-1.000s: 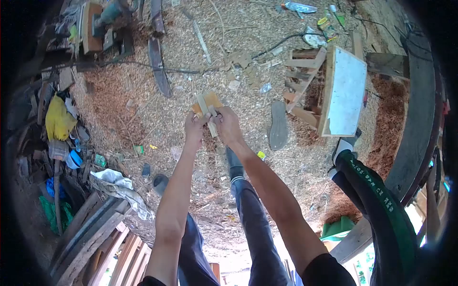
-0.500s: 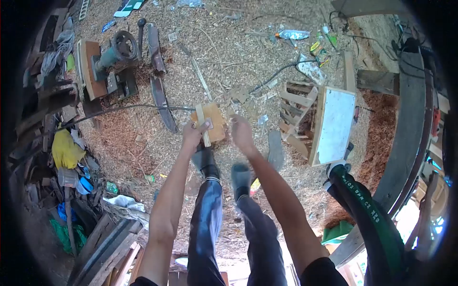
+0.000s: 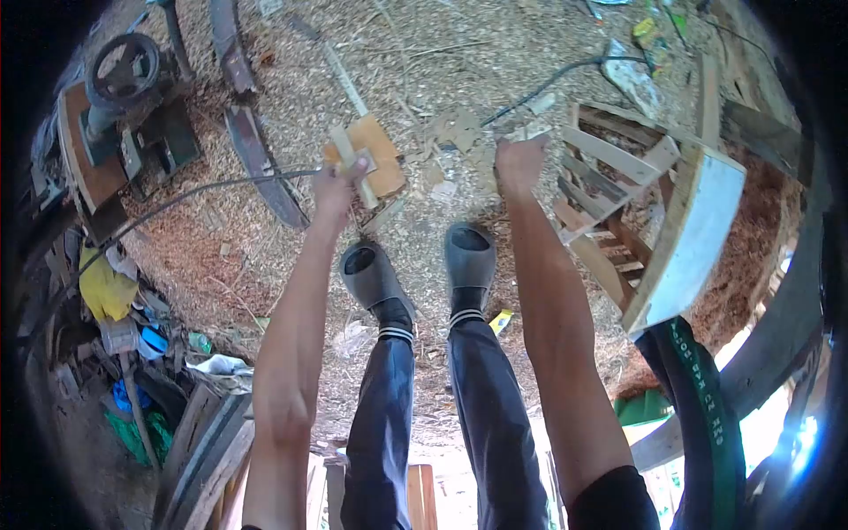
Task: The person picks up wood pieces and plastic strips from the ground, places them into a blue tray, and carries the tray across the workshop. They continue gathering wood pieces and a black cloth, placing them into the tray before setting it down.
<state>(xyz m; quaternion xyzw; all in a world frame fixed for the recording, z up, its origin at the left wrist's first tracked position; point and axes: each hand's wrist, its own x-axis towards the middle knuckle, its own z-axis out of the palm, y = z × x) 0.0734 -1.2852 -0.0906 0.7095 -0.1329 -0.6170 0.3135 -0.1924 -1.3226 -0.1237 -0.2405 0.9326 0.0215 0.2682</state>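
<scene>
My left hand (image 3: 334, 190) is closed around a pale wooden strip (image 3: 344, 146), which lies across a square orange-brown wooden board (image 3: 380, 159). The thumb rests on a small light patch beside the strip. Well to the right, my right hand (image 3: 519, 166) is closed low over the chip-covered ground. Light scraps show just beyond its fingertips, and I cannot make out whether it grips any of them. Close to its right stands a slatted wooden frame (image 3: 618, 168).
A box-like wooden piece with a white panel (image 3: 698, 238) stands at right, with another person's dark trouser leg (image 3: 698, 389) behind it. A machine with a handwheel (image 3: 124, 71) is at left. A black cable (image 3: 203, 199) crosses the wood chips. My grey clogs (image 3: 375, 274) are below.
My right hand has moved away from the board, to the right and farther out. The left hand still holds the strip. My feet have shifted, and the view has moved.
</scene>
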